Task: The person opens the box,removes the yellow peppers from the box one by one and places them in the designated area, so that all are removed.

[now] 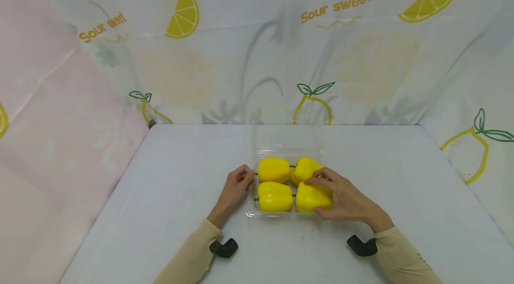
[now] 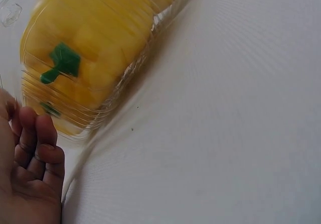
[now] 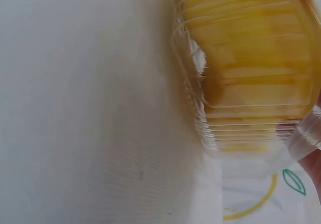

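A clear plastic clamshell box [image 1: 273,215] lies on the table with its lid [image 1: 287,137] raised at the back. Several yellow bell peppers with green stems sit in it in two rows, among them the front left pepper [image 1: 275,197]. My left hand [image 1: 240,180] pinches the box's left rim, fingers curled; in the left wrist view, a green stem [image 2: 65,61] shows through the wall beside it. With thumb and fingers spread around it, my right hand [image 1: 341,195] grips the front right yellow bell pepper [image 1: 311,198]. The right wrist view shows that pepper [image 3: 256,58] through the box's ribbed wall; most fingers are hidden there.
The white table [image 1: 192,163] extends around the box on both sides. Behind it hangs a lemon-print cloth [image 1: 225,61], with further cloth at left and right. A black wrist mount [image 1: 224,248] is on the left sleeve, and another black mount [image 1: 361,246] on the right.
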`<state>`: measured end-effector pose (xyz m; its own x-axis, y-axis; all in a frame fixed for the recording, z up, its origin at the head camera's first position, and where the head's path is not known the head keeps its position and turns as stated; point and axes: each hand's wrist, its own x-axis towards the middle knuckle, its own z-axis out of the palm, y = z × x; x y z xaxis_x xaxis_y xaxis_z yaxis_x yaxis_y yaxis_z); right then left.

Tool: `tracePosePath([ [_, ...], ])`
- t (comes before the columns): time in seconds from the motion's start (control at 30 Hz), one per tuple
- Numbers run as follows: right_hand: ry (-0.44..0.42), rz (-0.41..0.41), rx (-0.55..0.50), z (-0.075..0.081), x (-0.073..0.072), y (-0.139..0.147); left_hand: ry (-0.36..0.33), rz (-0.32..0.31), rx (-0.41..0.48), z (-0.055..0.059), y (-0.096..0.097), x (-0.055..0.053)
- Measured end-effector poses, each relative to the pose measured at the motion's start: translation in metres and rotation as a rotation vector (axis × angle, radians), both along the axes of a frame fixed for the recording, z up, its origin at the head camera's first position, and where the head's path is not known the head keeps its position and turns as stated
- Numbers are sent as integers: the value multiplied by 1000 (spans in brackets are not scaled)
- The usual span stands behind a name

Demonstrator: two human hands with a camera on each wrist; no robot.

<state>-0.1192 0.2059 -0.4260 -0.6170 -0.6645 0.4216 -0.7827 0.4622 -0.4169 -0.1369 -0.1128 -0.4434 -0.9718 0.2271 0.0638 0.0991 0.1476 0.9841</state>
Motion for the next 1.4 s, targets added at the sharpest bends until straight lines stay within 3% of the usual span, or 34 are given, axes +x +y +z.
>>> tracePosePath([
  [1.4,-62,-81,-91,-1,-1,-4,3,2,-46,2,1,0],
])
